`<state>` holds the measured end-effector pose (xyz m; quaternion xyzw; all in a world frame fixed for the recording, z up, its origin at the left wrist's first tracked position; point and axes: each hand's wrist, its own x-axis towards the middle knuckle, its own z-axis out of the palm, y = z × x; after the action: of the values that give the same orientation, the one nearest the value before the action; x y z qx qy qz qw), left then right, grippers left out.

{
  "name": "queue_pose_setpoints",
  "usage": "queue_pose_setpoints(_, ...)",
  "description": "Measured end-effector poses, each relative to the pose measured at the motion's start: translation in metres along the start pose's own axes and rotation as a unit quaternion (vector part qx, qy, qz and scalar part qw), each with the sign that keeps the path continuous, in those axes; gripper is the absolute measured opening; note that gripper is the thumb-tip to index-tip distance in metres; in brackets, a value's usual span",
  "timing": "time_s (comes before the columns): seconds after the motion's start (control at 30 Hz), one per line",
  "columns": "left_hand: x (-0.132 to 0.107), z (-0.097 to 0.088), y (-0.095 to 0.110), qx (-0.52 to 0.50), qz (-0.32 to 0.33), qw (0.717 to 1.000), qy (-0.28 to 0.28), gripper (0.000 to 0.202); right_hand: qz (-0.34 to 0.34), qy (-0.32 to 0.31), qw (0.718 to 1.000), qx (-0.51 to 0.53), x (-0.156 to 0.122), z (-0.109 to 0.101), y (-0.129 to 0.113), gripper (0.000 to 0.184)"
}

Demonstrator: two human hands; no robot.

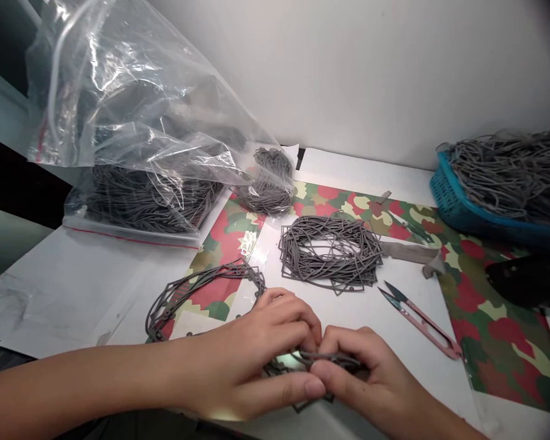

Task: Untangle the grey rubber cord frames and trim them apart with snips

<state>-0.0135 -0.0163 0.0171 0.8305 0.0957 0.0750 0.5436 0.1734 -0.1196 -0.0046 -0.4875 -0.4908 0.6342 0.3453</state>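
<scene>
Several thin grey rubber gaskets (330,359), frame-like strips with small tabs, are bunched low in front of me between both hands. Over their left part curls my left hand (270,348), thumb stretched along the near side and fingertips closed on the strips. My right hand (366,370) pinches the same strips between thumb and forefinger, close to the left fingertips. Beyond my left wrist lies a loose loop of gaskets (206,276), partly hidden by the hand. A thick ring-shaped pile of gaskets (293,250) rests on white paper ahead.
Pink-handled thread snips (424,324) lie open at right, near a greyish tape strip (410,251). A blue basket (458,198) heaped with gaskets stands back right. Clear plastic bags (132,201) of gaskets sit left. Camouflage-patterned sheet (499,324) covers part of the table before a white wall.
</scene>
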Motion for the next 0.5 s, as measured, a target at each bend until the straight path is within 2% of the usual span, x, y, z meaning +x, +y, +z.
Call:
queue_pose_setpoints(0.1, 0.0, -0.004, 0.003, -0.007, -0.015, 0.999, -0.03, 0.016, 0.008, 0.0, 0.999, 0.046, -0.001, -0.004, 0.001, 0.035)
queue_pose_setpoints(0.17, -0.001, -0.007, 0.005, -0.044, -0.038, 0.998, -0.023, 0.022, 0.015, -0.012, 0.995, 0.1, -0.002, -0.007, 0.001, 0.035)
queue_pose_setpoints(0.33, -0.003, -0.011, 0.001, -0.198, -0.109, 0.971, 0.075, 0.034, 0.031, -0.029, 0.984, 0.173, -0.002, -0.013, 0.0, 0.039)
queue_pose_setpoints(0.5, -0.005, -0.007, -0.008, -0.251, -0.1, 0.955, 0.124, 0.033, 0.032, -0.05, 0.975, 0.212, 0.0, -0.016, -0.002, 0.036)
